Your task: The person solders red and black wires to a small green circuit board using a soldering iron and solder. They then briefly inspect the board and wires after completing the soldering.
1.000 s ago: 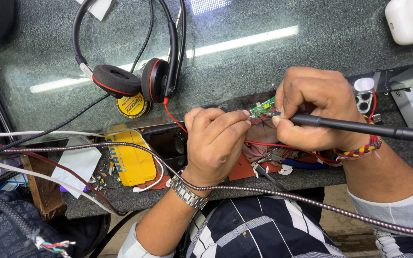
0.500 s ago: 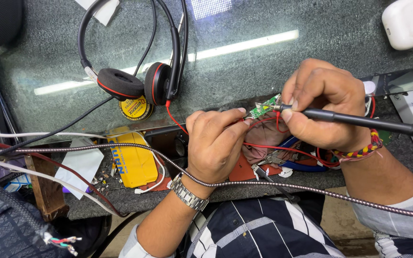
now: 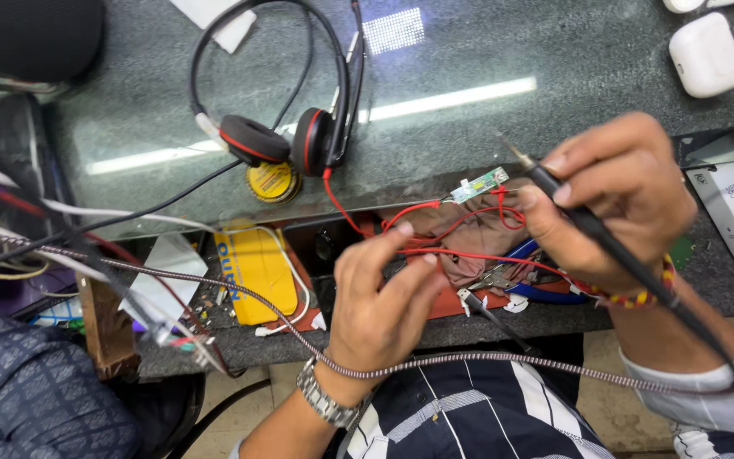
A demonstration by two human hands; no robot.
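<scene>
The small green circuit board [image 3: 479, 184] lay on a brown cloth [image 3: 469, 234] at the worktop [image 3: 486, 119] edge, red wires [image 3: 435, 208] attached. The right hand [image 3: 618, 200] gripped a soldering iron [image 3: 588, 223], tip lifted off the board; the left hand [image 3: 384, 297] hovered half-open, apparently empty. Soldering looked unfinished.

Cut off by the top edge — headset [image 3: 299, 140] band and a white case [image 3: 707, 53] neighbour. Hidden under the right hand [image 3: 618, 200] — the middle of the soldering iron [image 3: 592, 225]. Too small to read — parts on the tiny circuit board [image 3: 479, 184].
</scene>
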